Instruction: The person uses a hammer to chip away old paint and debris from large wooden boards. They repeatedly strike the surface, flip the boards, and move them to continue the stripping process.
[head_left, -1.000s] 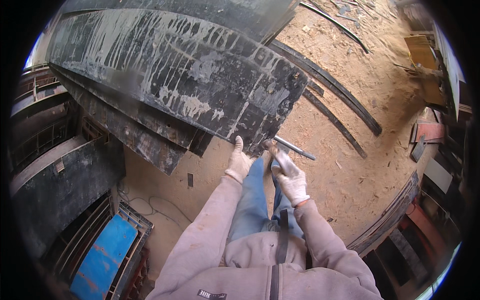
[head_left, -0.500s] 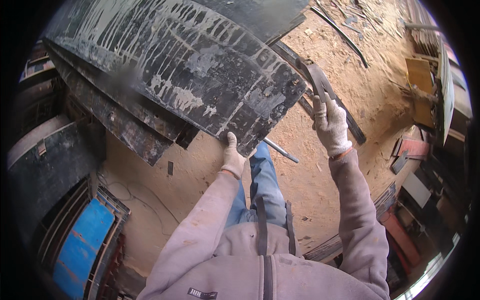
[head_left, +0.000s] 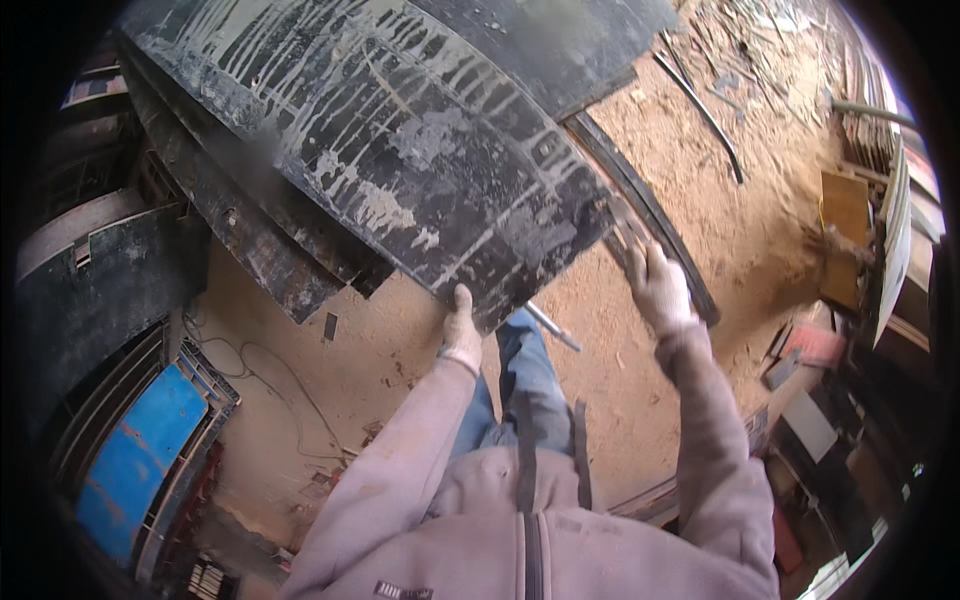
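Observation:
A large black panel [head_left: 420,150], streaked and blotched with pale dried residue, lies slanting across the upper middle. At its near corner my left hand [head_left: 462,325], in a pale knit glove, grips the edge with the thumb on top and the fingers hidden beneath. My gloved right hand [head_left: 662,290] is closed round a flat, dark metal tool [head_left: 630,232], somewhat hammer-like but blurred by motion. The tool's far end is at the panel's right edge; whether it touches cannot be made out.
Other dark panels [head_left: 235,215] jut out beneath on the left. Long dark strips [head_left: 655,205] and a metal pipe [head_left: 555,327] lie low by the panel. Wood chips cover the floor [head_left: 760,225]. A blue panel [head_left: 145,465] and a cable [head_left: 290,385] are lower left; stacked boards [head_left: 845,240] stand right.
My right hand has swung the tool downward, bringing its end to the panel's right edge. The left hand keeps its grip on the corner. The view has shifted slightly.

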